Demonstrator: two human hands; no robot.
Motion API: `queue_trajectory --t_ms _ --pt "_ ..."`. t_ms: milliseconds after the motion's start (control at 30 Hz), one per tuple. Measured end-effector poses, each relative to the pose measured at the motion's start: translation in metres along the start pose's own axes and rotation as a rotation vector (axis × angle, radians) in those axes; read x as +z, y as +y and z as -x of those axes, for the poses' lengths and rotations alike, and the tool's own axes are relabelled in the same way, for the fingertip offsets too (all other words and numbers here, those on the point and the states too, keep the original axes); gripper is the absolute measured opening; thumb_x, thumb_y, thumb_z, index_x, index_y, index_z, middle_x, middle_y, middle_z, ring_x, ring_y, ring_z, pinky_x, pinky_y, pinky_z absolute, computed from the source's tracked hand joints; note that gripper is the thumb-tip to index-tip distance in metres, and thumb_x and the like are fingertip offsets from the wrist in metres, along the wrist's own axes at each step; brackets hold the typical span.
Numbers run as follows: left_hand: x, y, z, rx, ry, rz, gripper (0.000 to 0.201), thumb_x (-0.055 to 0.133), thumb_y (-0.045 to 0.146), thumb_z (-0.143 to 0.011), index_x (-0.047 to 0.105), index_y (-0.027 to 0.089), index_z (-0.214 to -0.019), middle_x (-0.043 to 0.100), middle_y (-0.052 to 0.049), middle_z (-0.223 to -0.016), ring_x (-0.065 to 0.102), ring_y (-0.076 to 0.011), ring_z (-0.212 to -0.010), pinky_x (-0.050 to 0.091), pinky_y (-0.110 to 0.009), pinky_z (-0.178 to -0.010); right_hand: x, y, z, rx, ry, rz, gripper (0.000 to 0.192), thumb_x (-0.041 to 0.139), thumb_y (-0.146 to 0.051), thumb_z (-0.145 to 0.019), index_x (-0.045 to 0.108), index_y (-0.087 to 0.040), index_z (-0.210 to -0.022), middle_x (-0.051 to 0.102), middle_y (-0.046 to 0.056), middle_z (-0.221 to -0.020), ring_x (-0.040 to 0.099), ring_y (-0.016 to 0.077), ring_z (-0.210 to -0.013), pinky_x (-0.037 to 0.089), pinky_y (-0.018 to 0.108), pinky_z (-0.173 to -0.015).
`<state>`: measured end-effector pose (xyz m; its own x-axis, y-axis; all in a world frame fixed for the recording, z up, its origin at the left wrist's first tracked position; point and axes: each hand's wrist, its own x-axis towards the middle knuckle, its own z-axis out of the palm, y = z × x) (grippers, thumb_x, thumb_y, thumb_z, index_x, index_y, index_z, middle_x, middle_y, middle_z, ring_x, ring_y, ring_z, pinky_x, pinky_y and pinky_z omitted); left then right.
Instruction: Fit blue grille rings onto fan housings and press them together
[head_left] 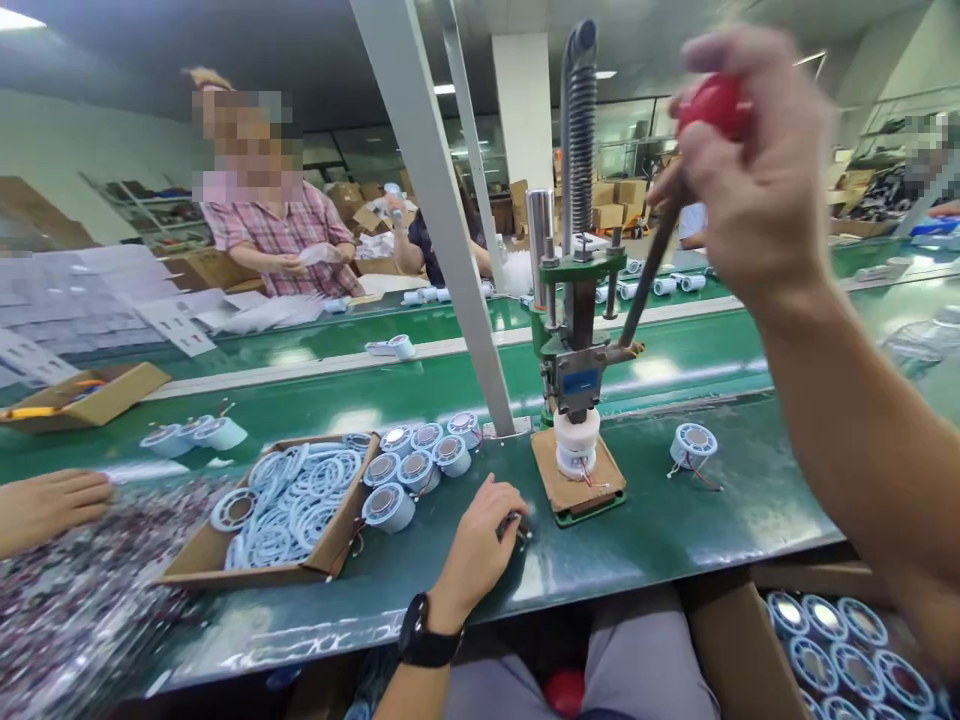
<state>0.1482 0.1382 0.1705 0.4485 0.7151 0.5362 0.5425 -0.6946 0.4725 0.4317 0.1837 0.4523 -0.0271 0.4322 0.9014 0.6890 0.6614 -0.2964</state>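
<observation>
1. The hand press [577, 330] stands upright on the green surface [675, 530], its long axis vertical, with a coil spring rising from its top
2. The right hand [739, 165] is clenched around the red knob [716, 103] at the end of the press lever [649, 270]; the lever slants from the press head up and to the right
3. Under the press ram sits a white spool [576, 445], upright on a brown pad [577, 485]
4. The left hand [480, 545], just left of the press base, curls around a small dark part [517, 525]; whether it grips firmly I cannot tell
5. A finished spool [694, 445] lies right of the press; a cardboard tray [300, 510] of rings lies left of it
</observation>
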Motion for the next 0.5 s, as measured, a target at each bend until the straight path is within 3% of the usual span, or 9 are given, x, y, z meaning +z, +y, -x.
queue_trajectory --t_ms 67,100,167,233,300,367,433,500 --pt "-0.011 0.001 0.014 0.027 0.021 -0.027 0.029 0.046 0.004 -0.088 0.066 0.024 -0.092 0.078 -0.002 -0.095 0.074 -0.0197 -0.100 0.047 -0.051 -0.114 0.014 0.004 -0.002 0.008 -0.041 -0.060 0.050 0.044 -0.024 -0.102 0.040 -0.002 -0.146 0.054 0.011 -0.146 0.060 0.0168 -0.126 0.053 0.025 -0.092" --pt "-0.019 0.000 0.023 0.016 0.045 -0.058 0.030 0.044 0.006 -0.091 0.067 0.024 -0.095 0.079 -0.003 -0.100 0.074 -0.0198 -0.106 0.047 -0.050 -0.114 0.023 0.005 0.011 -0.002 -0.007 -0.099 0.053 0.048 -0.022 -0.100 0.037 -0.003 -0.149 0.050 0.014 -0.150 0.058 0.0183 -0.130 0.052 0.029 -0.097" --pt "-0.041 -0.011 0.039 -0.061 0.113 -0.156 0.030 0.042 0.011 -0.096 0.069 0.024 -0.100 0.078 -0.006 -0.109 0.071 -0.0206 -0.116 0.049 -0.046 -0.113 0.043 0.009 0.064 -0.020 0.169 -0.211 0.057 0.053 -0.020 -0.097 0.038 -0.015 -0.151 0.051 0.014 -0.149 0.065 0.0174 -0.121 0.052 0.038 -0.104" --pt "-0.074 -0.033 0.050 -0.200 0.194 -0.284 0.030 0.040 0.015 -0.101 0.069 0.022 -0.104 0.076 -0.009 -0.113 0.069 -0.0227 -0.118 0.052 -0.046 -0.109 0.068 0.018 0.135 0.024 0.327 -0.289 0.063 0.060 -0.026 -0.091 0.039 -0.028 -0.151 0.060 0.011 -0.139 0.065 0.0230 -0.122 0.051 0.049 -0.106" --pt "-0.116 -0.063 0.055 -0.375 0.266 -0.421 0.027 0.042 0.019 -0.103 0.069 0.019 -0.108 0.074 -0.012 -0.115 0.069 -0.0253 -0.115 0.054 -0.048 -0.104 0.093 0.028 0.202 0.208 0.194 -0.286 0.083 0.069 -0.034 -0.082 0.031 -0.032 -0.155 0.054 0.013 -0.146 0.059 0.0314 -0.130 0.051 0.055 -0.104" --pt "-0.157 -0.095 0.054 -0.546 0.299 -0.535 0.020 0.052 0.025 -0.103 0.067 0.016 -0.113 0.072 -0.011 -0.116 0.068 -0.0261 -0.111 0.055 -0.050 -0.100 0.115 0.033 0.247 0.483 -0.055 -0.218 0.096 0.073 -0.045 -0.075 0.027 -0.024 -0.157 0.056 0.019 -0.143 0.063 0.0379 -0.124 0.054 0.057 -0.098" --pt "-0.184 -0.121 0.046 -0.664 0.255 -0.597 0.026 0.063 0.032 -0.100 0.065 0.016 -0.121 0.069 -0.009 -0.122 0.069 -0.0246 -0.107 0.058 -0.048 -0.094 0.131 0.033 0.266 0.693 -0.158 -0.153 0.101 0.073 -0.054 -0.070 0.032 -0.018 -0.155 0.064 0.020 -0.130 0.069 0.0398 -0.111 0.056 0.057 -0.093" --pt "-0.193 -0.137 0.035 -0.729 0.178 -0.624 0.032 0.066 0.034 -0.098 0.064 0.017 -0.125 0.067 -0.009 -0.126 0.068 -0.0240 -0.107 0.059 -0.046 -0.091 0.139 0.031 0.266 0.767 -0.095 -0.111 0.101 0.071 -0.059 -0.070 0.034 -0.018 -0.154 0.068 0.018 -0.121 0.071 0.0392 -0.103 0.057 0.056 -0.090"
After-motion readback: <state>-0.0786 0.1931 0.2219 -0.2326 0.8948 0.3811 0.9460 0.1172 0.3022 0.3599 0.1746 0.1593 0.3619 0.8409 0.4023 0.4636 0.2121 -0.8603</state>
